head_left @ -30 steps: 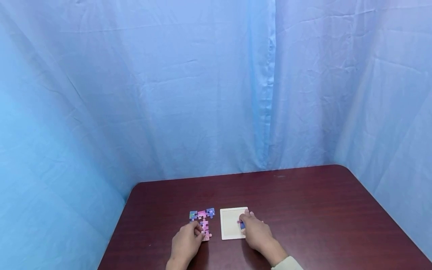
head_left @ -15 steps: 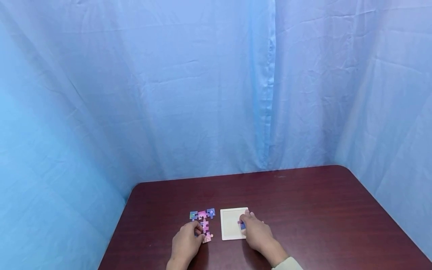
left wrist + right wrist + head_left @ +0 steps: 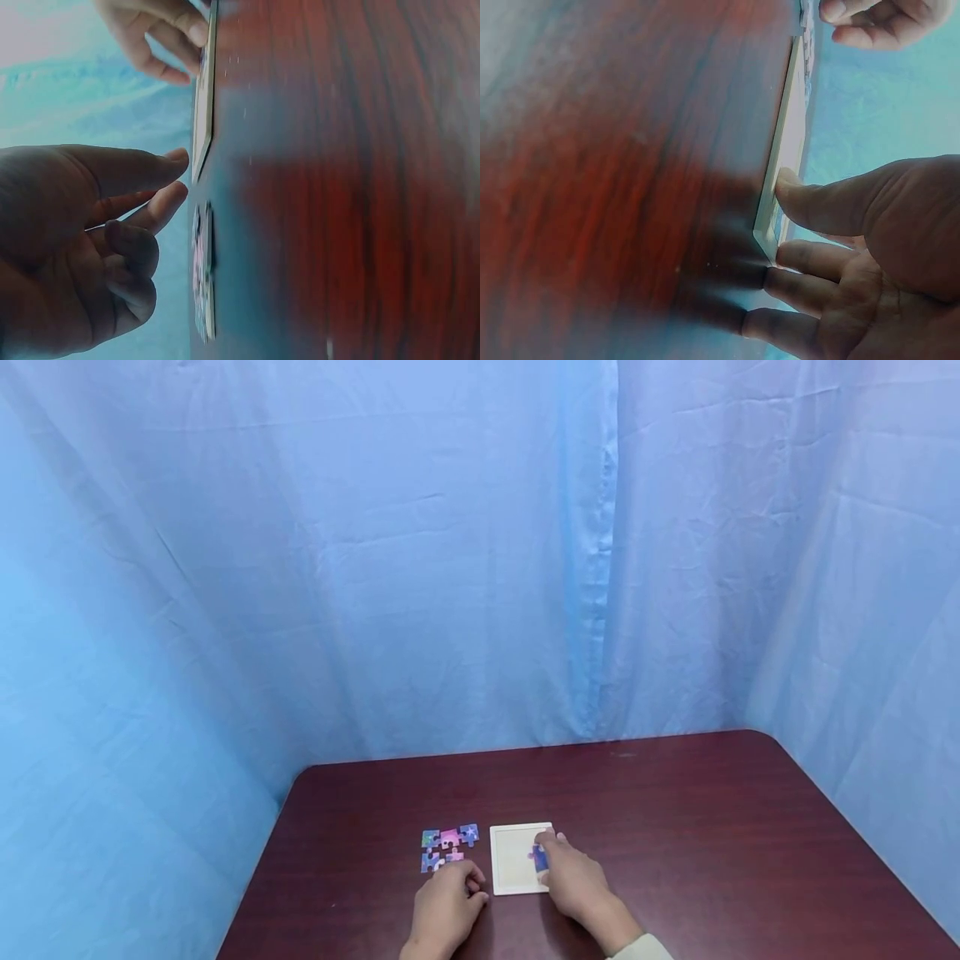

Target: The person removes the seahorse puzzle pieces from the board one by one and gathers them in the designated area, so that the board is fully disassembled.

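Observation:
Jigsaw pieces with blue and pink prints lie left of a cream square puzzle tray (image 3: pixel 512 862). My left hand (image 3: pixel 447 906) is between them, partly covering the nearer row of jigsaw pieces (image 3: pixel 429 862). In the left wrist view, its thumb (image 3: pixel 171 166) and forefinger stand slightly apart, with nothing visible between them. The right hand (image 3: pixel 577 878) holds the tray's right side, its thumb resting on the near edge and its fingers around the right corner. A blue jigsaw piece (image 3: pixel 539 857) shows inside the tray, partly hidden by that hand.
Farther back, a row of blue and pink jigsaw pieces (image 3: pixel 450 838) lies left of the tray. The dark red-brown table (image 3: pixel 675 827) has rounded back corners. Light blue curtains (image 3: pixel 450 568) hang behind it and at both sides.
My left hand has moved right, toward the tray, away from where it touched a pink jigsaw piece; that piece no longer shows. The right hand stays on the tray, shifting only slightly.

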Action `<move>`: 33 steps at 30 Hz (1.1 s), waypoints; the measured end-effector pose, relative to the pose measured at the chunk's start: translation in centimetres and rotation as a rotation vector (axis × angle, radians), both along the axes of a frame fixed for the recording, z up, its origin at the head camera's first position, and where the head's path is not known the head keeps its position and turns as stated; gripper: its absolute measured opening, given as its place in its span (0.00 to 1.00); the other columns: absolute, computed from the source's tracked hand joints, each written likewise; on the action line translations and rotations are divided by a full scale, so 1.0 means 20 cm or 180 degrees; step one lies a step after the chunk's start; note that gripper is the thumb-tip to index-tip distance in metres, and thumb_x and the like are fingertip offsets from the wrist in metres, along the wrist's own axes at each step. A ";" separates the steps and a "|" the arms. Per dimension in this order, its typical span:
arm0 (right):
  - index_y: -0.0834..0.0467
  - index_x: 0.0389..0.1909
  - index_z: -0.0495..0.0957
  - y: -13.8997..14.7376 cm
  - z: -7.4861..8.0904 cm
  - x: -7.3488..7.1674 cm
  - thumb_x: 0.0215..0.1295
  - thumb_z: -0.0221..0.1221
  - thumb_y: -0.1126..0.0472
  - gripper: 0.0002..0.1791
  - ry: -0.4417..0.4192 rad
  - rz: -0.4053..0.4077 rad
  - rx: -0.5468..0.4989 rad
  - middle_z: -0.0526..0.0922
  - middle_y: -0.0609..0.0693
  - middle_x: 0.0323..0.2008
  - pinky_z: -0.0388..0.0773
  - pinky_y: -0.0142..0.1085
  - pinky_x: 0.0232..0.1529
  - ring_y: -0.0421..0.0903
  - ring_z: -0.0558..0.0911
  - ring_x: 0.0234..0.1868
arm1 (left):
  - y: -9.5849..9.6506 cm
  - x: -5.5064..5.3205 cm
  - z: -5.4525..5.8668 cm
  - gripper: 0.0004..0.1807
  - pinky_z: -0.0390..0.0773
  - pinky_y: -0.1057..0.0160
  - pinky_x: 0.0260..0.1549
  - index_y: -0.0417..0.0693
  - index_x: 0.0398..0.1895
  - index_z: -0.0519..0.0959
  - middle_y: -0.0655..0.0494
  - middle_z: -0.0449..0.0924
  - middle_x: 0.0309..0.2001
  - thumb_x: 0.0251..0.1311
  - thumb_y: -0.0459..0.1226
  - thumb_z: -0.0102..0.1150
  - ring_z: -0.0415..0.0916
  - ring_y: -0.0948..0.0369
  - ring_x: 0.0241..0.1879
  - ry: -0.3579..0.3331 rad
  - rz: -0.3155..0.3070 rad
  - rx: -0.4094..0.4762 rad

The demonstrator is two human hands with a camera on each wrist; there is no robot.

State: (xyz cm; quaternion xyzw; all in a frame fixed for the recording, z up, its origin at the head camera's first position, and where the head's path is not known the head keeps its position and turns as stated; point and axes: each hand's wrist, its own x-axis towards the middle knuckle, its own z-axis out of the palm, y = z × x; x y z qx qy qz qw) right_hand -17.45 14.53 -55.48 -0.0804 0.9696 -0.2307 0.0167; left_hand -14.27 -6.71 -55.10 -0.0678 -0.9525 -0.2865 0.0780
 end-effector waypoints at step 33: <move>0.58 0.77 0.65 0.02 0.01 -0.01 0.54 0.77 0.59 0.50 0.0036 -0.0100 -0.0046 0.83 0.71 0.60 0.86 0.58 0.43 0.64 0.87 0.57 | 0.36 -0.14 -0.03 0.05 0.74 0.60 0.24 0.55 0.27 0.84 0.63 0.78 0.27 0.50 0.36 0.73 0.79 0.61 0.24 0.0277 -0.0022 -0.0326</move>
